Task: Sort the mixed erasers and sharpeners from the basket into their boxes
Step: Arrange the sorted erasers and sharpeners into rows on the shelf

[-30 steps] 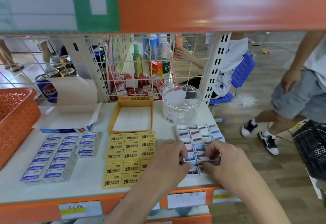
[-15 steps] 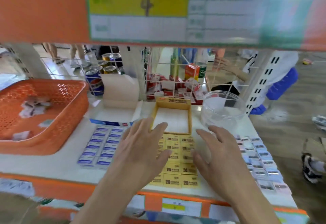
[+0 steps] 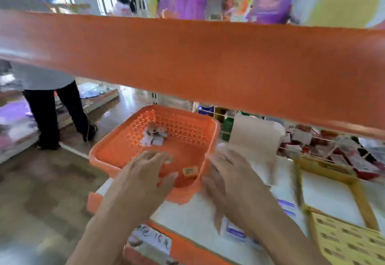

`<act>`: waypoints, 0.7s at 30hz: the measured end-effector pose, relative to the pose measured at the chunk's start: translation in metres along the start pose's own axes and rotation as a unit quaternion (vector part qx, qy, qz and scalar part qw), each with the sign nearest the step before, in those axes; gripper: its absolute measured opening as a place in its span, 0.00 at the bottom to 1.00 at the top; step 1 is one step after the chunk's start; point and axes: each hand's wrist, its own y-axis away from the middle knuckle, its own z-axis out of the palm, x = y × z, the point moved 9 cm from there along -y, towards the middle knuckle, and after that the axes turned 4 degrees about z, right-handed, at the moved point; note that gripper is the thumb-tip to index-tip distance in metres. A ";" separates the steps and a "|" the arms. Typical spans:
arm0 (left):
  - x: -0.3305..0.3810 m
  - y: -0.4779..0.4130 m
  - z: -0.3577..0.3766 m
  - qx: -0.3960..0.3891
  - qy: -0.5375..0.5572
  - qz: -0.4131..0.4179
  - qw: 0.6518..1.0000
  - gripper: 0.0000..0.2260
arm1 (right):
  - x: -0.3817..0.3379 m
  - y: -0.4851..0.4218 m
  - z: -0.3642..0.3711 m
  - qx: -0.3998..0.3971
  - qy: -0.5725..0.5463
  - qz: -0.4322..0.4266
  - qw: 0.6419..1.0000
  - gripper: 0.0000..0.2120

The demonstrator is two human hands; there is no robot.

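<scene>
**Basket** [image 3: 183, 126]: orange, perforated walls, at L end of white shelf top [image 3: 187, 216].

**Contents:**
- Loose pile of small white/grey pcs [image 3: 155, 136] near the far wall. Type can't be read (blur).
- One yellow-wrapped eraser [image 3: 190, 171] lies alone on the floor by the front R corner.

**L hand** [image 3: 143, 179]: palm down over the front part of the basket. Fingers straight and spread, nothing held. Fingertips point toward the pile, well apart from it. Contact w/ rim or floor: cannot tell.

**R hand** [image 3: 235, 183]: palm down, fingers extended and spread, nothing in it. It sits over the basket's R rim and the shelf top just beside it. Heavy motion blur, so contact can't be told. The yellow-wrapped eraser lies between the two hands.

**Obstruction:** upper shelf front [image 3: 187, 56], a broad orange band, crosses the whole frame and hides the rear of the bay.

**Surroundings, R of basket:**
- Open box w/ raised pale flap [image 3: 254, 135], just beside the basket.
- Yellow box [image 3: 362, 202] further R, open, white inside.
- Rows of yellow erasers [image 3: 343, 244] in front of the yellow box.
- Blue-labelled erasers [image 3: 235, 231] on the shelf top, partly hidden under the R forearm.
- Red/white packs [image 3: 308, 141] at the back.

**Below and L:** price label [image 3: 152, 241] on the shelf's front edge. A person in black trousers [image 3: 50, 114] stands on the floor at L, well apart from the basket.
</scene>
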 end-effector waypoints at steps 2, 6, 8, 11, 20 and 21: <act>-0.029 -0.016 -0.003 -0.045 0.006 -0.020 0.999 0.15 | -0.019 -0.026 0.018 -0.044 0.001 -0.020 0.999 0.17; -0.083 -0.052 0.021 -0.191 -0.037 -0.051 0.980 0.17 | -0.034 -0.067 0.062 -0.173 0.051 0.003 0.984 0.14; -0.086 -0.064 0.038 -0.273 -0.071 -0.016 0.959 0.19 | -0.038 -0.075 0.083 -0.246 0.080 0.013 0.966 0.15; -0.080 -0.069 0.058 -0.364 -0.129 0.040 0.922 0.16 | -0.051 -0.078 0.108 -0.331 0.105 0.004 0.938 0.13; -0.081 -0.067 0.076 -0.380 -0.076 0.047 0.921 0.10 | -0.050 -0.068 0.130 -0.351 0.087 0.048 0.931 0.09; -0.080 -0.067 0.074 -0.378 -0.076 0.052 0.921 0.11 | -0.050 -0.071 0.126 -0.335 0.085 0.051 0.937 0.09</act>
